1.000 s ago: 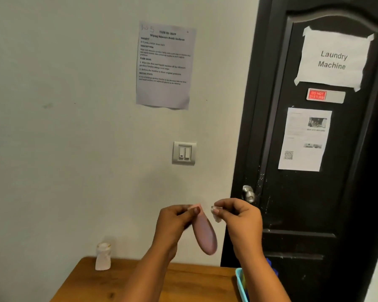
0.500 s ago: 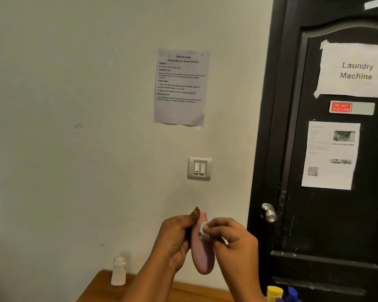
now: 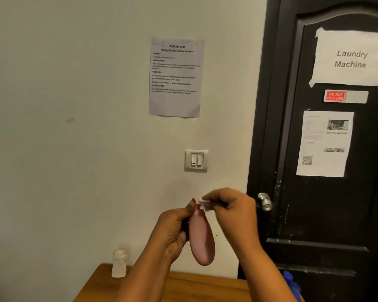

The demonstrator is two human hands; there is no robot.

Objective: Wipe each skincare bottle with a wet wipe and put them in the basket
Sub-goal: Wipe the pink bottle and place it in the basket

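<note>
I see open room in the lower left of the frame, from the left hand [image 3: 172,232] across to the wall [image 3: 74,149] and down to the wooden table [image 3: 205,286]; only a small white bottle [image 3: 119,265] stands there, at the table's back edge. The pink bottle [image 3: 202,243] fills the gap between the hands. Just right of the right hand [image 3: 234,212], the door knob [image 3: 265,201] juts from the black door [image 3: 314,214]; a blue object [image 3: 291,284] crowds the lower right.
</note>
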